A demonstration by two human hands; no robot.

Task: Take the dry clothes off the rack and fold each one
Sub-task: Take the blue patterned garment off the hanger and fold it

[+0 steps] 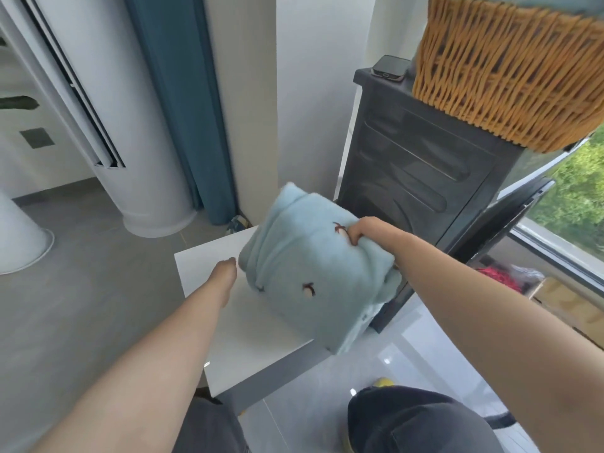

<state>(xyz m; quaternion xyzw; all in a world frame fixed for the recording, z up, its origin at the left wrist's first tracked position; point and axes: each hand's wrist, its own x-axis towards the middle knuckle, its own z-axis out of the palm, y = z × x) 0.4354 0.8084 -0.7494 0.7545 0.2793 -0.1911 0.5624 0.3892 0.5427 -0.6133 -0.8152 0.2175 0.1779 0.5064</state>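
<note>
A folded light-blue fleece garment (304, 273) with small brown embroidered marks is over the right part of a small white table (209, 266). My right hand (362, 232) grips the bundle's top right edge with curled fingers. My left hand (225, 276) reaches to the bundle's left side; its fingers go under or behind the fabric and are mostly hidden. No drying rack is in view.
A dark grey plastic drawer unit (421, 178) stands right behind the table, with a woven orange basket (510, 70) and a phone (390, 68) on top. A white column air conditioner (108, 109) and blue curtain (183, 103) stand at the left. A window (572, 191) is at the right.
</note>
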